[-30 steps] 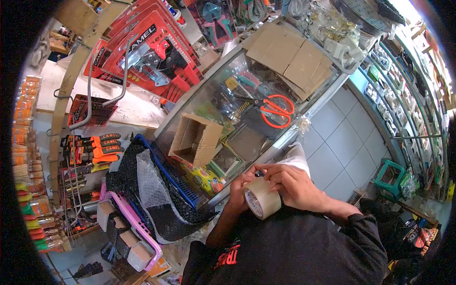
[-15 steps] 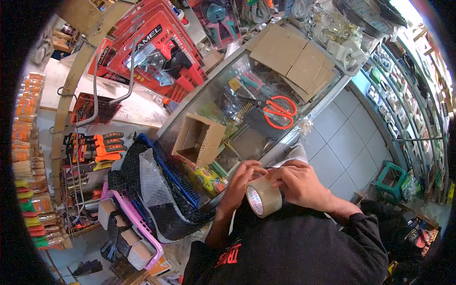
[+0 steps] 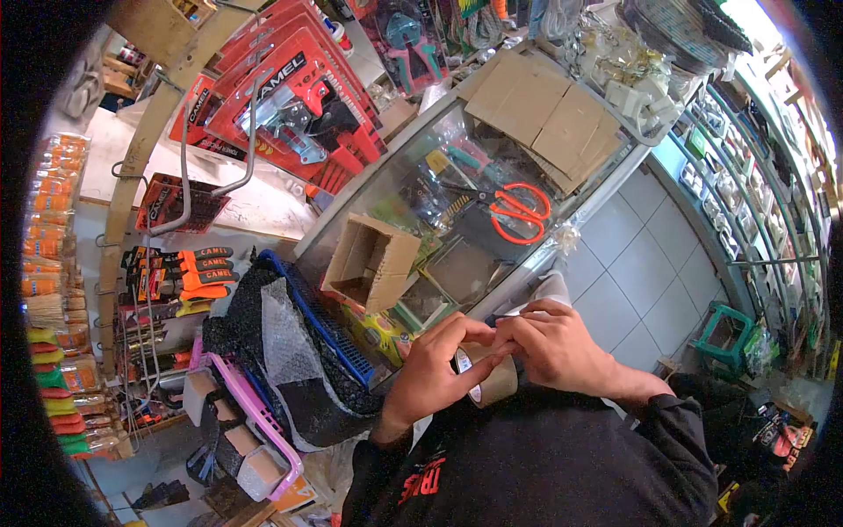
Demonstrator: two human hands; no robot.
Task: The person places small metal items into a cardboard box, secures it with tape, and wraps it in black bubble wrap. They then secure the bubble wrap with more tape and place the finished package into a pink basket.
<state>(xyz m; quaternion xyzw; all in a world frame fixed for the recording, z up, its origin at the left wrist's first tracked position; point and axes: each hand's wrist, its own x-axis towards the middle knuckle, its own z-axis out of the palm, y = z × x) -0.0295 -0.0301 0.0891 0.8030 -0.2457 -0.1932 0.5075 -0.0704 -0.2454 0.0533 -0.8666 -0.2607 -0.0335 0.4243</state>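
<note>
A roll of clear packing tape is held close to the black shirt, its white inner core partly showing. My left hand curls around the roll's left side, with its thumb across the front and its fingers over the top. From the other side, my right hand pinches at the tape's upper edge; the fingertips of both hands meet there and hide the tape's end. Just beyond my right hand is a pale, pointed item, partly covered by the fingers.
Orange-handled scissors lie on the glass counter. A small open cardboard box stands nearer, with flattened cardboard at the far end. To the left are a blue basket and a pink-rimmed container.
My left hand has shifted over the front of the tape roll, its thumb now covering part of the core. Its fingers have closed in toward my right hand's fingertips.
</note>
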